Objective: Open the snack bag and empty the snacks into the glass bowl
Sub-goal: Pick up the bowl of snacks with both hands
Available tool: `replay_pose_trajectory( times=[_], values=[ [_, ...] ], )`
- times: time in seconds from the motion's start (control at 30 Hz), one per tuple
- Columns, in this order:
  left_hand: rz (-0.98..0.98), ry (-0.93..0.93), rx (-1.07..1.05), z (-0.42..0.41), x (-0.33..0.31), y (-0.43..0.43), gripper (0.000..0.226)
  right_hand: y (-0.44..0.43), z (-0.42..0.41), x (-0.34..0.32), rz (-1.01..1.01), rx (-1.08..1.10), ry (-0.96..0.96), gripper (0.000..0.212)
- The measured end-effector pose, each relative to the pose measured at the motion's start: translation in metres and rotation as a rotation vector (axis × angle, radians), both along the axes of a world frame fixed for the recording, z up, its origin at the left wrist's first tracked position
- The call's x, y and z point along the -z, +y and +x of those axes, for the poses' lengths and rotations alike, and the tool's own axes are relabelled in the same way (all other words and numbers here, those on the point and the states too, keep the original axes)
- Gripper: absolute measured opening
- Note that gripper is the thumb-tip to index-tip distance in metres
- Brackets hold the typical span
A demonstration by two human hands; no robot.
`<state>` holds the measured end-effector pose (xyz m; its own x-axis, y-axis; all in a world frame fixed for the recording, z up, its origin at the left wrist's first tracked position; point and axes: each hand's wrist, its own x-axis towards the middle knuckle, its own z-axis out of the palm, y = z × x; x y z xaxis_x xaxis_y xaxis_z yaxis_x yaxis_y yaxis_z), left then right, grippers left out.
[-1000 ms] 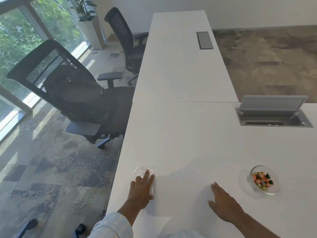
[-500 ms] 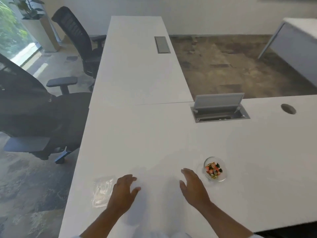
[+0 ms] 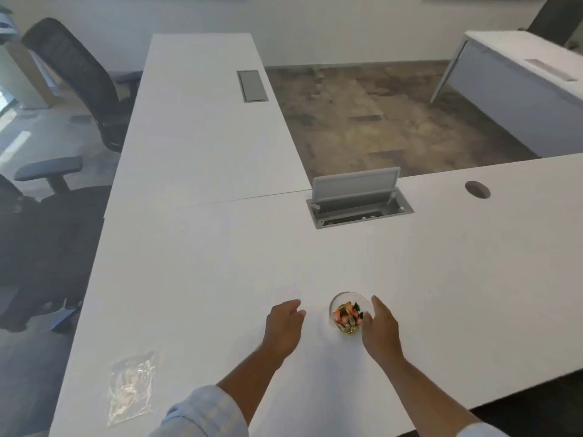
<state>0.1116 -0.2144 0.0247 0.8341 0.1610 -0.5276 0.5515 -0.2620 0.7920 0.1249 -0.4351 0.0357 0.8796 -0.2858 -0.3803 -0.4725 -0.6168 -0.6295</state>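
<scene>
A small glass bowl point(image 3: 344, 302) holding red, green and gold wrapped snacks sits on the white table point(image 3: 220, 263). My right hand point(image 3: 380, 329) curves against the bowl's right side, fingers apart; whether it grips the bowl is unclear. My left hand point(image 3: 282, 324) hovers a little to the left of the bowl, fingers loosely apart, holding nothing. A clear, flat plastic snack bag point(image 3: 131, 386) lies alone near the table's front left corner, far from both hands.
An open grey cable box point(image 3: 359, 203) is set in the table behind the bowl, with a round cable hole point(image 3: 477, 189) to its right. Black office chairs point(image 3: 47, 222) stand along the left edge. Another desk point(image 3: 520, 74) is at the far right.
My view swung right. My left hand left the plastic bag and moved toward the bowl. My right hand moved up to the bowl's right side.
</scene>
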Motion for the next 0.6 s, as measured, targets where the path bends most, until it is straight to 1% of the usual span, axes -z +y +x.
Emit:
replay_pose_trajectory(
  times=[0.03,0.07,0.13,0.17,0.2,0.23,0.3,0.33,0.4,0.43,0.47,0.5,0.6],
  values=[
    [-0.016,0.011,-0.006,0.007,0.004,-0.012,0.041,-0.007,0.001,0.003,0.035,0.034,0.047,0.052],
    [-0.032,0.029,-0.015,0.010,0.006,-0.022,0.045,-0.013,0.003,0.006,0.071,0.063,0.087,0.047],
    [-0.068,0.051,-0.030,0.015,0.009,-0.039,0.045,-0.021,0.004,0.011,0.139,0.087,0.143,0.032],
    [-0.078,0.050,-0.034,0.016,0.009,-0.046,0.040,-0.024,0.005,0.013,0.174,0.095,0.164,0.029],
    [-0.106,0.053,-0.027,0.016,0.015,-0.051,0.029,-0.026,0.006,0.013,0.216,0.122,0.180,0.036],
    [-0.140,0.055,-0.048,0.016,0.013,-0.056,0.021,-0.028,0.006,0.013,0.258,0.150,0.193,0.037],
    [-0.193,0.097,-0.080,0.019,0.015,-0.066,0.020,-0.031,0.006,0.017,0.312,0.184,0.207,0.037],
    [-0.189,0.094,-0.072,0.020,0.017,-0.070,0.019,-0.032,0.008,0.020,0.336,0.203,0.216,0.034],
    [-0.142,0.109,-0.060,0.024,0.020,-0.078,0.039,-0.033,0.009,0.024,0.386,0.246,0.224,0.031],
    [-0.135,0.134,-0.054,0.025,0.019,-0.081,0.043,-0.033,0.010,0.022,0.427,0.264,0.236,0.024],
    [-0.128,0.152,-0.040,0.025,0.019,-0.083,0.042,-0.033,0.010,0.021,0.481,0.277,0.251,0.014],
    [-0.141,0.161,-0.035,0.026,0.021,-0.084,0.038,-0.033,0.010,0.023,0.522,0.275,0.248,0.011],
    [-0.218,0.163,-0.047,0.025,0.025,-0.086,0.028,-0.030,0.008,0.021,0.587,0.280,0.194,0.022]
  ],
)
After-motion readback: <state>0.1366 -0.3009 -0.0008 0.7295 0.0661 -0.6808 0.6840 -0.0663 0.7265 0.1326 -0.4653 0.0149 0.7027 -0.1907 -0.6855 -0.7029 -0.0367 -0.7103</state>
